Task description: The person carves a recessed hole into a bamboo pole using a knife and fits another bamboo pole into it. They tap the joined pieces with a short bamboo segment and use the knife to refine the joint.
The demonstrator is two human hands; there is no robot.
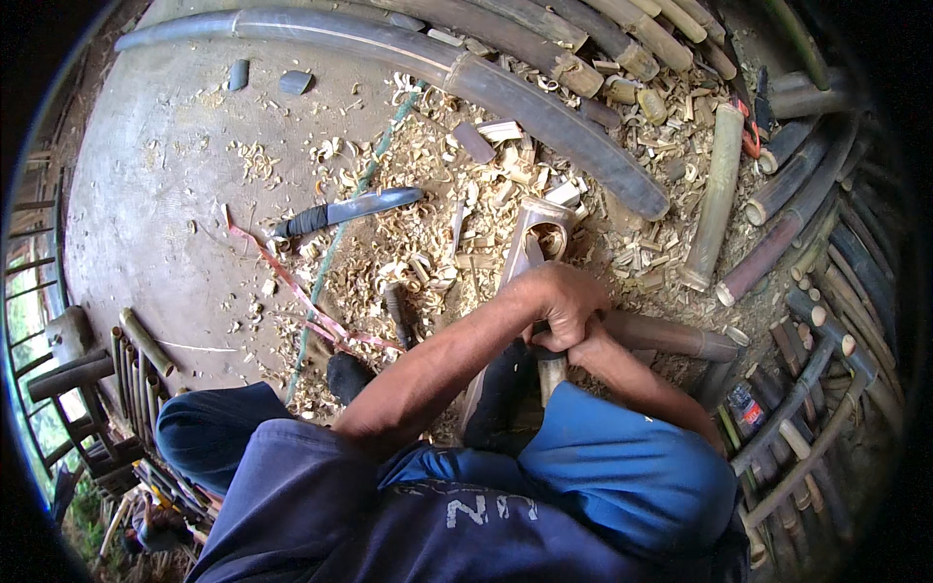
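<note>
My left hand (571, 296) and my right hand (585, 342) are closed together, one against the other, around a narrow tool. Its grey blade (534, 253) shows beyond my fingers, its tip at the hollow mouth of a split bamboo piece (526, 225). A pale round handle end (552, 371) shows on my side of the hands; the grip between is hidden. The bamboo piece lies between my legs, beside a dark-covered foot (498, 384). To the left, a knife (374, 202) with a black-wrapped handle lies on the shavings.
Shavings (423, 253) cover the ground ahead. A long split bamboo pole (457, 68) curves across the far side. Bamboo lengths (714, 194) and stacked poles (826, 389) lie right, near a plastic bottle (746, 406). A ribbed rod (397, 313) and pink strip (277, 272) lie left.
</note>
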